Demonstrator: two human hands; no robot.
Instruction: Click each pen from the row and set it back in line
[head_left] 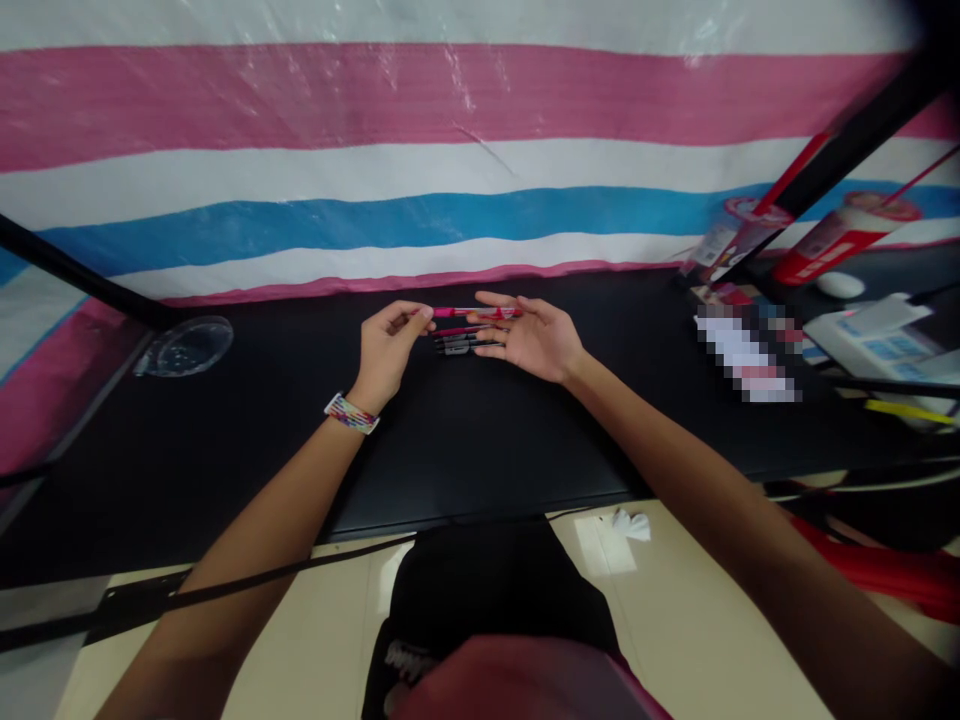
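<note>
My left hand [390, 345], with a woven band [352, 412] at its wrist, pinches one end of a pink and red pen [452, 313] between thumb and fingers. The pen lies level above the table. Its other end rests across the fingers of my right hand [541, 340], whose palm faces up and whose thumb lies at that end. The other right fingers are stretched and spread. Just below the held pen, several dark pens [453, 344] lie side by side on the black table [480, 440], partly hidden behind the right fingertips.
A clear plastic lid [187, 347] lies at the left. On the right stand two drink cups with straws, a clear one [724, 240] and a red one [836, 240], beside a white rounded object [840, 286] and a white device [885, 335]. A striped sheet [450, 100] hangs behind.
</note>
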